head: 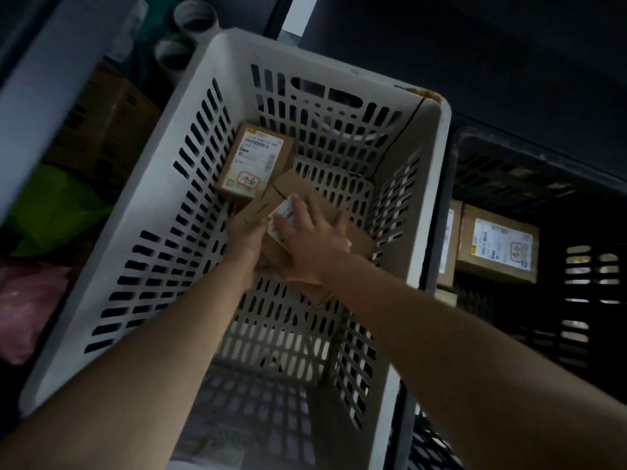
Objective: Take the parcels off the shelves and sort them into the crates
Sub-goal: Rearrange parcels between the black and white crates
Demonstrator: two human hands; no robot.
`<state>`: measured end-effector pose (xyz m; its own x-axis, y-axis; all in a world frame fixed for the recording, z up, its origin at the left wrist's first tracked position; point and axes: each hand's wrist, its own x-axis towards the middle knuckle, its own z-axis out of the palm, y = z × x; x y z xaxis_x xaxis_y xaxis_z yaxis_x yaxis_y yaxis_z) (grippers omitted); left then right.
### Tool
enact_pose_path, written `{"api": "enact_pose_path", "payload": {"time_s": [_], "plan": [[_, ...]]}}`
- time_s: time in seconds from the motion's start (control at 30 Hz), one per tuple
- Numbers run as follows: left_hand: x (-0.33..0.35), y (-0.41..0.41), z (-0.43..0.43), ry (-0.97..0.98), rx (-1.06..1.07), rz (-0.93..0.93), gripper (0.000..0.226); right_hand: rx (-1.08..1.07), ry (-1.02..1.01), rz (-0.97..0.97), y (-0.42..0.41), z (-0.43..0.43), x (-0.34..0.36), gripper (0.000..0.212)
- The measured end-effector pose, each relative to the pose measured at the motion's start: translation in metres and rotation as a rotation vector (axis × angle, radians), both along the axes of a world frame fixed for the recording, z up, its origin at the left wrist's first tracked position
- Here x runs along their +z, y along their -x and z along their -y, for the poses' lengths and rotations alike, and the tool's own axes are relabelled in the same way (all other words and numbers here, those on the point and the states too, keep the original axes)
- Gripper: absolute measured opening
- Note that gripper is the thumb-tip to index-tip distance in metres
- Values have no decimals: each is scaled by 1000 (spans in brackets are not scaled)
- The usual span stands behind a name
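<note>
Both my arms reach down into a white slotted crate (146, 212). My left hand (246, 237) grips the near left edge of a brown cardboard parcel (291, 184) lying on the crate's floor. My right hand (310, 234) lies flat on top of the same parcel, fingers spread over its white label (284, 212). A second cardboard parcel (254, 159) with a white shipping label and a red stamp rests beside it, toward the crate's far left corner.
A dark slotted crate (509, 157) stands to the right and holds a labelled parcel (497, 244) and another (448, 245) on edge. Left of the white crate are a cardboard box (108, 127), a green bag (51, 208) and a pink bag (30, 307).
</note>
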<state>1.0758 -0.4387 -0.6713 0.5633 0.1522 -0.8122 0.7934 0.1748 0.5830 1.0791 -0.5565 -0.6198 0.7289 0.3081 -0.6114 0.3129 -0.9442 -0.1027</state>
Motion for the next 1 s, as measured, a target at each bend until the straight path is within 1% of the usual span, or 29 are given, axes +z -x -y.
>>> {"api": "enact_pose_path", "payload": {"time_s": [0.03,0.1,0.13,0.2,0.27,0.33,0.37,0.43,0.5,0.6,0.7,0.83,0.93,1.0], "plan": [[0,-1,-1,-43,3,43,49,-121,-24,25,9,-4,1,95],[-2,-3,-4,-97,-65,82,56,-455,-105,73,28,-13,6,85],[-2,-4,-5,-120,-121,83,60,-651,-153,72,37,-17,9,85],[-3,-6,-7,-160,-165,50,64,-1057,-237,10,53,-25,15,87],[-3,-9,-7,-204,-170,34,60,-1453,-338,-76,63,-31,15,89],[-2,-12,-6,-265,-206,52,58,-1761,-479,-116,66,-35,8,91],[-3,-14,-7,-283,-236,79,61,-1841,-538,-115,65,-36,5,94],[-4,-15,-8,-295,-325,127,69,-1872,-576,-75,61,-38,1,95],[-1,-15,-11,-301,-364,138,67,-1804,-531,-12,56,-39,1,91],[4,-8,-13,-298,-320,137,61,-1660,-439,44,55,-38,6,83],[9,-2,-13,-288,-270,154,64,-1534,-374,125,55,-36,13,82],[19,-1,-6,-212,-207,102,64,-1395,-329,187,39,-25,25,81],[23,-10,3,-204,-196,163,61,-1253,-320,235,19,-10,28,82],[24,-21,10,-261,-257,225,69,-1169,-290,199,6,-1,27,82]]}}
